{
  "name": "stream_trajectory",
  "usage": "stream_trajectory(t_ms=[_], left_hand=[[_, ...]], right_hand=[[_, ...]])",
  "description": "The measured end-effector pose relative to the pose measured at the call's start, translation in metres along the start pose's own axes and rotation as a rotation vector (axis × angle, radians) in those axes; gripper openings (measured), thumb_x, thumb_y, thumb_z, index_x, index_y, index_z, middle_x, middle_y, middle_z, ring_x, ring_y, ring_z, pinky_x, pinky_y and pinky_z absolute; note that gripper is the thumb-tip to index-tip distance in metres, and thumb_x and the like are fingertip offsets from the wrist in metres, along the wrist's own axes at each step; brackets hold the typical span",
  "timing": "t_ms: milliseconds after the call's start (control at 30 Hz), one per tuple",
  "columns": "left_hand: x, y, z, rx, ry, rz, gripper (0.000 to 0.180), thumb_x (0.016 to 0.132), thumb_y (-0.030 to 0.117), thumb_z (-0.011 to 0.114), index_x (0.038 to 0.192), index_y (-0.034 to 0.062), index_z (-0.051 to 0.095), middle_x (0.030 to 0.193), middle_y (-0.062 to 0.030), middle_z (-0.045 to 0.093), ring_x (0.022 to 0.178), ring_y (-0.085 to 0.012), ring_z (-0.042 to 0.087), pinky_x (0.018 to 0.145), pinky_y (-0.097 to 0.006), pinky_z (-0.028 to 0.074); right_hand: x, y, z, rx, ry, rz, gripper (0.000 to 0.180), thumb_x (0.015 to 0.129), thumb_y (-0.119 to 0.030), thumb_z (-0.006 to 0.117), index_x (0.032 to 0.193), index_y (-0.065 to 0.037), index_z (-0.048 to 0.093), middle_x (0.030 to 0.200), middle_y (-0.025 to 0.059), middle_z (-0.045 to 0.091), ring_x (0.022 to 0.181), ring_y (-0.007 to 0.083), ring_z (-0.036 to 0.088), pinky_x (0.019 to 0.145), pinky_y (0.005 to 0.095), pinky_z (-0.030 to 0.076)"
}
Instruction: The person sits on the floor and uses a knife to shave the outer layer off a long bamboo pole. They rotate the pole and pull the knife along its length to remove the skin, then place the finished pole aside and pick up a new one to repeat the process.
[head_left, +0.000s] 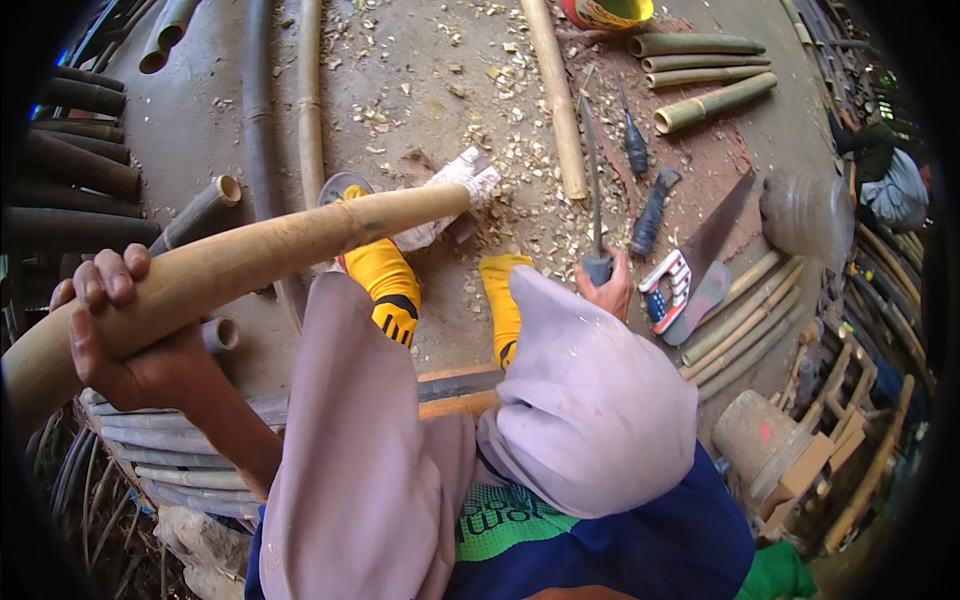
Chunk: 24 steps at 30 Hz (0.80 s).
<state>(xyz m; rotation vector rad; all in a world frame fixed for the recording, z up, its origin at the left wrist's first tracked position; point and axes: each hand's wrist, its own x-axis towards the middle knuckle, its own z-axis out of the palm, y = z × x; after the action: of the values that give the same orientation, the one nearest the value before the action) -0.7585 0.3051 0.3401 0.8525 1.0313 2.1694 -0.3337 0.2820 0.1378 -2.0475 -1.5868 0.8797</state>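
My left hand (125, 340) is closed around a thick bamboo pole (290, 235), which slants up across my left leg. The pole's far end lies over a crumpled whitish piece (450, 180) on the floor. On the right, my right hand (612, 290) grips the dark handle of a long, narrow blade (592, 170) that points away from me. I cannot tell its exact kind, as it is seen nearly edge-on. Just right of that hand are a handsaw (677, 290) with a red, white and blue handle and a dark-handled tool (656, 212).
Wood chips (440, 85) litter the floor ahead. A thin-shafted tool (635, 145), cut bamboo lengths (715, 100) and a bamboo pole (556, 95) lie beyond my right hand. Bamboo strips (745, 320) and a bucket (760, 435) are at right. Another person (890, 180) is at far right.
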Motion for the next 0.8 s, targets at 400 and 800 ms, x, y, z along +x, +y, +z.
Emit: stream_trajectory(t_ms=[400,800], left_hand=[[0.002,0.000,-0.003,0.037,0.000,0.023,0.030,0.074,0.015,0.057,0.099,0.0047,0.044,0.077,-0.0034,0.044,0.071,-0.0134,0.046,0.075,-0.033,0.040],[0.004,0.003,-0.009,0.023,-0.031,0.008,0.030,0.069,0.013,0.059,0.095,0.0064,0.044,0.076,-0.0027,0.046,0.069,-0.0131,0.048,0.075,-0.032,0.039]], right_hand=[[0.043,-0.045,0.097,0.076,-0.288,-0.207,0.045,0.076,-0.018,0.071,0.112,-0.005,0.048,0.083,0.0141,0.066,0.073,0.0270,0.067,0.066,0.0373,0.053],[0.047,-0.072,0.098,-0.039,-0.392,-0.239,0.043,0.075,-0.019,0.072,0.101,0.000,0.043,0.076,0.0241,0.063,0.069,0.0343,0.067,0.057,0.0406,0.055]])
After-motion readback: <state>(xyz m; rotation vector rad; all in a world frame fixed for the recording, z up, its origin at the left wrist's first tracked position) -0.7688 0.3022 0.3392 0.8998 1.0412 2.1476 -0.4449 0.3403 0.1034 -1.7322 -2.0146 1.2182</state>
